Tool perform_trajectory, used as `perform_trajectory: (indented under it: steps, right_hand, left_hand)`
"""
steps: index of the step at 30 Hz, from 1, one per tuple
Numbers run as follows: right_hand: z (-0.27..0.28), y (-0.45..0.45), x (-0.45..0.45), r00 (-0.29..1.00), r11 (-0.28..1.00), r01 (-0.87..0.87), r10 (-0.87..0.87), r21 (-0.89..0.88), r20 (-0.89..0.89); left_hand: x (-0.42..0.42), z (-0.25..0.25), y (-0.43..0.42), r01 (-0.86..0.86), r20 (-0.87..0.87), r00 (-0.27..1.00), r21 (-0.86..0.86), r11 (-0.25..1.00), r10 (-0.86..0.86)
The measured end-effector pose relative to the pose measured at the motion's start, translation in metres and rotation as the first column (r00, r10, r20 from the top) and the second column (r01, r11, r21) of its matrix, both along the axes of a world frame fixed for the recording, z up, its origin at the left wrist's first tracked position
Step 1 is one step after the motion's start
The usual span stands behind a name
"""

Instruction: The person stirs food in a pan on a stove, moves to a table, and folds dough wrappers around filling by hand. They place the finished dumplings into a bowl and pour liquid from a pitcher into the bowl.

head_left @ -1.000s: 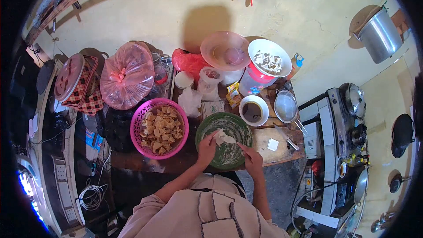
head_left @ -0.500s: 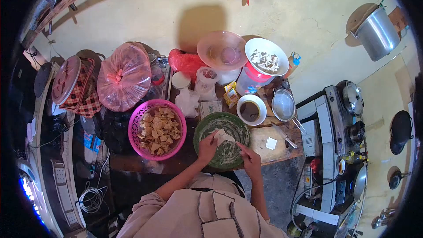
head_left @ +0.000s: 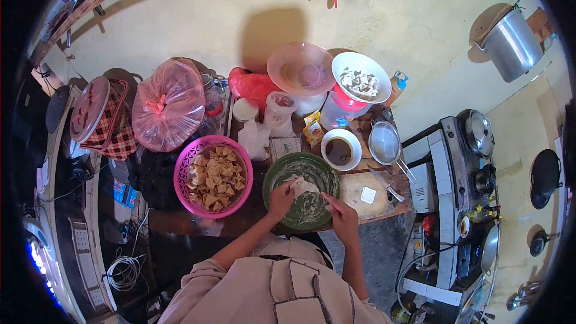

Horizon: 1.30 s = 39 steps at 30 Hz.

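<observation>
Two bare hands work over the green bowl [head_left: 279,171] near the centre of the frame. The left hand [head_left: 281,201] pinches the left side of a pale piece [head_left: 306,188] between its fingertips. The right hand [head_left: 343,216] has its fingers drawn together by the piece's right side; whether they grip the piece itself or a thin tool, I cannot tell. The piece is held above the bowl's streaked inside, perhaps so that any drips land there.

Left of the bowl, the pink basket [head_left: 182,195] holds heaped golden pieces [head_left: 217,178]; its pierced wall probably lets them air. Right of the bowl, a white square [head_left: 368,194] lies on the board [head_left: 384,205], seemingly within easy reach of the right hand. The knife [head_left: 387,185] lies beside it, handle toward the lower right. At upper right of centre, the white plate [head_left: 384,78] of pale bits [head_left: 360,84] sits on a tub [head_left: 333,114], likely to save table room.
</observation>
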State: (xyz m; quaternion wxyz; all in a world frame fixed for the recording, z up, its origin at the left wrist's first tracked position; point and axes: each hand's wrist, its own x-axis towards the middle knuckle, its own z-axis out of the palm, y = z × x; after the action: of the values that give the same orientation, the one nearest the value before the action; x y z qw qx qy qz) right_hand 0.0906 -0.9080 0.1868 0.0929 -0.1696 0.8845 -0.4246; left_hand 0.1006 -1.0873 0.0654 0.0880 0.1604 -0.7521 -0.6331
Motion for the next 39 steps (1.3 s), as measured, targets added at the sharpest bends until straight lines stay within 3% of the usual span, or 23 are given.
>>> perform_trajectory:
  steps: [7, 12, 15, 18, 21, 22, 24, 25, 28, 30, 32, 34, 35, 37, 39]
  right_hand:
    - [0.017, -0.005, -0.001, 0.994, 0.999, -0.003, -0.001, -0.036, -0.105]
    - [0.032, -0.007, -0.002, 0.997, 0.997, -0.036, 0.032, -0.061, -0.07]
    - [0.026, -0.007, -0.005, 0.988, 0.994, -0.057, 0.042, -0.098, -0.149]
    - [0.025, -0.004, -0.006, 0.986, 0.994, -0.046, 0.03, -0.096, -0.163]
    - [0.015, -0.001, -0.009, 0.988, 0.997, 0.074, -0.077, -0.033, -0.131]
    - [0.007, 0.001, -0.011, 0.984, 0.992, 0.129, -0.129, -0.007, -0.121]
    - [-0.016, 0.001, -0.012, 0.99, 0.926, 0.138, -0.116, 0.353, -0.082]
    - [-0.03, 0.001, -0.011, 0.991, 0.846, 0.13, -0.115, 0.517, -0.061]
    - [-0.071, -0.005, -0.007, 0.995, 0.806, 0.074, -0.021, 0.587, -0.097]
    - [-0.068, -0.016, -0.004, 0.902, 0.88, 0.176, 0.036, 0.442, -0.429]
    - [-0.075, -0.026, -0.004, 0.896, 0.952, 0.158, -0.026, 0.263, -0.444]
    - [-0.095, -0.034, -0.005, 0.987, 0.991, 0.12, -0.113, 0.054, -0.117]
    - [-0.098, -0.036, -0.005, 0.979, 0.989, 0.119, -0.102, -0.085, 0.175]
    - [-0.096, -0.045, -0.011, 0.742, 0.916, 0.223, 0.062, -0.333, 0.667]
    - [-0.098, -0.048, -0.01, 0.724, 0.859, 0.259, 0.129, -0.441, 0.677]
  left_hand:
    - [-0.003, 0.002, -0.002, -0.013, 0.021, 1.0, -0.032, 0.999, 0.013]
    - [-0.002, 0.008, -0.003, 0.015, 0.034, 0.999, -0.012, 1.0, -0.015]
    - [-0.005, -0.018, -0.003, 0.022, 0.064, 0.997, 0.208, 0.978, -0.036]
    - [-0.003, -0.001, 0.002, -0.077, 0.118, 0.993, 0.595, 0.8, 0.009]
    - [-0.002, 0.003, -0.002, -0.07, 0.135, 0.991, 0.592, 0.803, -0.014]
    - [-0.002, -0.004, -0.005, -0.032, 0.102, 0.995, 0.443, 0.896, -0.015]
    - [-0.004, -0.019, -0.012, 0.03, 0.039, 0.999, 0.103, 0.994, -0.034]
    - [-0.003, -0.009, -0.014, 0.034, 0.056, 0.998, 0.024, 0.999, -0.035]
    - [0.001, 0.012, -0.019, 0.042, 0.102, 0.994, -0.163, 0.986, -0.025]
    - [0.002, 0.017, -0.02, 0.033, 0.123, 0.992, -0.219, 0.975, -0.006]
    - [0.004, 0.023, -0.021, 0.04, 0.137, 0.99, -0.225, 0.973, -0.009]
    - [0.006, 0.029, -0.018, 0.048, 0.132, 0.991, -0.205, 0.978, -0.021]
    - [0.006, 0.03, -0.017, 0.052, 0.118, 0.993, -0.182, 0.982, -0.031]
    - [0.007, 0.033, -0.014, 0.064, 0.096, 0.994, -0.168, 0.984, -0.048]
    - [0.008, 0.036, -0.013, 0.069, 0.085, 0.995, -0.185, 0.98, -0.054]
